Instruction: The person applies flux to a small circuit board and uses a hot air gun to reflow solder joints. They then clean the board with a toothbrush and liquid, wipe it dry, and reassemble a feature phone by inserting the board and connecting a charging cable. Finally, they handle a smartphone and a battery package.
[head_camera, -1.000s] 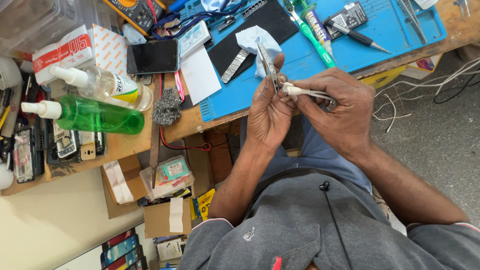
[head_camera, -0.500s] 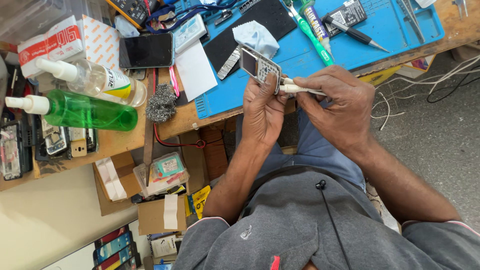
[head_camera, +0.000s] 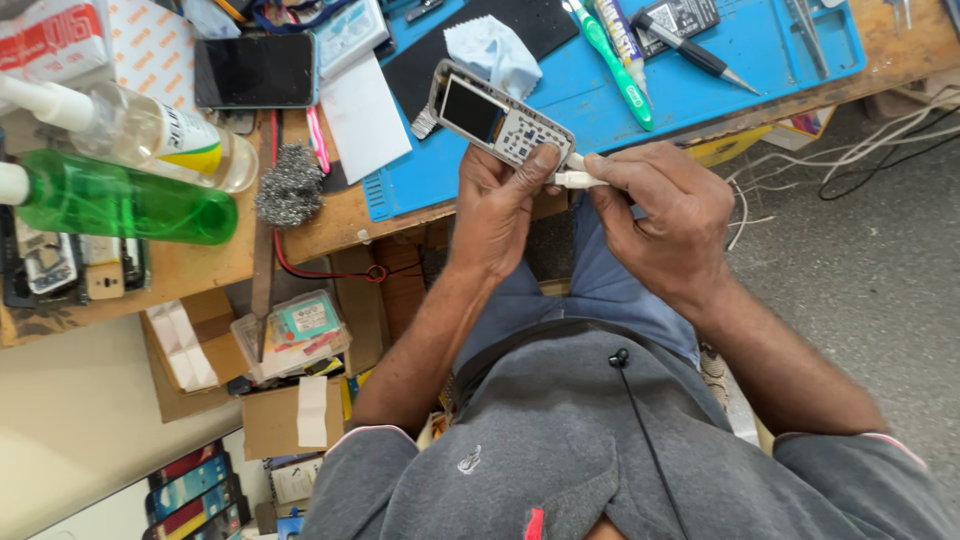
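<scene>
1. Two hands work close together above the near edge of the blue mat, which lies on the wooden workbench.
2. The left hand grips a small keypad phone by its lower end, thumb pressed on the keypad side and fingers wrapped behind. The phone is tilted, its dark screen pointing toward the upper left, and it is held clear of the mat.
3. The right hand is curled, its thumb and fingers pinching a thin white tool. The tool's tip touches the phone's bottom corner, just beside the left thumb.
4. A crumpled pale blue cloth lies on the black pad right behind the phone.
5. A green-handled toothbrush lies on the mat to the right of the cloth, and a dark screwdriver sits near it.
6. A black smartphone lies face up at the left, with a white card beside it.
7. A wad of steel wool rests on the bench near the mat's left edge.
8. A green bottle and a clear bottle lie on their sides at the far left.
9. Cardboard boxes sit below the bench.
</scene>
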